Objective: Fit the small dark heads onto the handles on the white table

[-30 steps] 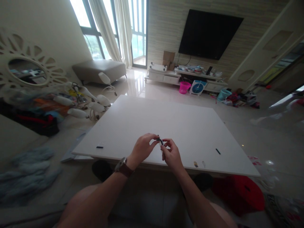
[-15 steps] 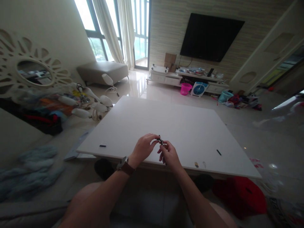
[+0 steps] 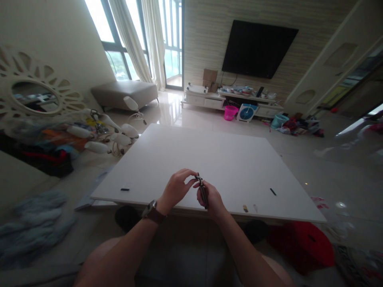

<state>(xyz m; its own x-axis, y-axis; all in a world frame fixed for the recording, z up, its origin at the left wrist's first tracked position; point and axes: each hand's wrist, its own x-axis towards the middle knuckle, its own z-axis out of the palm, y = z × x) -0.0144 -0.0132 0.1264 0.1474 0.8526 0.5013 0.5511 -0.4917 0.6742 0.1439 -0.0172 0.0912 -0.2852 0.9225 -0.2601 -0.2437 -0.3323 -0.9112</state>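
Observation:
A slim, dark tool with a long handle (image 3: 204, 195) and a paler, metal-looking upper end is held between my hands above the table's near edge. Its exact kind is too small to make out. My right hand (image 3: 214, 199) is closed around the handle, thumb up along it. Thumb and forefinger of my left hand (image 3: 177, 188) pinch the tool's top end; a watch with a brown strap is on that wrist. On the white table (image 3: 206, 151) lie a short black strip (image 3: 125, 189) at left and another black strip (image 3: 273, 191) at right.
A small yellow-and-black piece (image 3: 245, 208) and a clear piece (image 3: 255, 208) lie near the table's front edge. A white-shaded lamp (image 3: 121, 137) stands off the left side. Red fabric (image 3: 302, 245) is at lower right. A pink basket (image 3: 230, 113) stands beyond the table.
The tool has turned so that its long dark handle shows along my right palm. Both hands stay together on it. The whole view has shifted slightly.

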